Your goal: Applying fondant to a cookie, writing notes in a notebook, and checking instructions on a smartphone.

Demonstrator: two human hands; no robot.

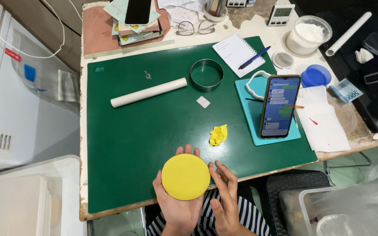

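Observation:
A flat yellow fondant disc (185, 176) lies on the upturned palm of my left hand (176, 209), over the near edge of the green cutting mat (154, 126). My right hand (226, 196) is beside it with fingers apart, its fingertips touching the disc's right edge. A crumpled yellow scrap of the same fondant (218, 135) sits on the mat just beyond. Farther back lie a white rolling pin (148, 92) and a round metal ring cutter (206, 74).
A phone (279, 106) stands propped on a teal board (259, 118) at the right. Behind are a notepad with blue pen (237, 51), a tub of white powder (308, 35), a blue lid (316, 75), glasses (195, 28) and stacked papers.

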